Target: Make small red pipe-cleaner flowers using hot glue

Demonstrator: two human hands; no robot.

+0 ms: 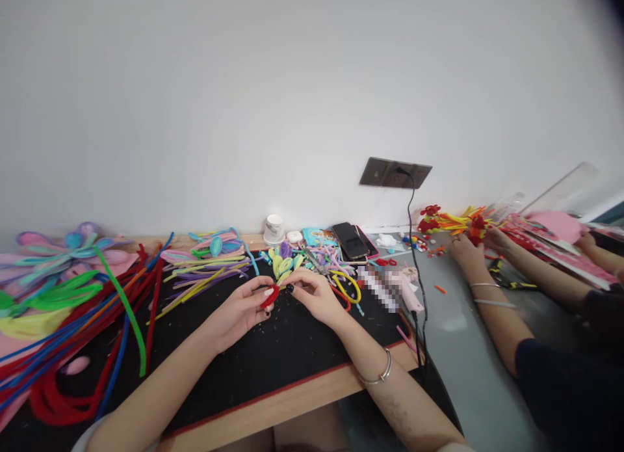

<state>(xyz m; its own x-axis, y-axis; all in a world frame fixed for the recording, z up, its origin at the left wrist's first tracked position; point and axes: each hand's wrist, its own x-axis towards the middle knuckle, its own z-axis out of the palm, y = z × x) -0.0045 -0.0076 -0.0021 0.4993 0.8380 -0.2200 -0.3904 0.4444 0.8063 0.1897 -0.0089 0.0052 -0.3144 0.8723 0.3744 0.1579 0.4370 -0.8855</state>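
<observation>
Over the middle of the black table mat (273, 367), my left hand (242, 312) pinches a small red fuzzy piece (270, 297) between thumb and fingers. My right hand (314, 297) comes in from the other side, its thumb and fingers closed at the tip of the red piece; what exactly they grip is too small to make out. Just behind my hands lie yellow-green fuzzy loops (283, 265). Cut pastel fuzzy stems (207, 279) are spread left of my left hand.
Long red and blue stems (124, 335) and a pastel flower (73, 244) lie left. Behind are a white cup (273, 229) and phones (350, 240). A pink glue gun (407, 291) with a cord is right. Another person's hands (468, 252) work farther right, near pliers (507, 279).
</observation>
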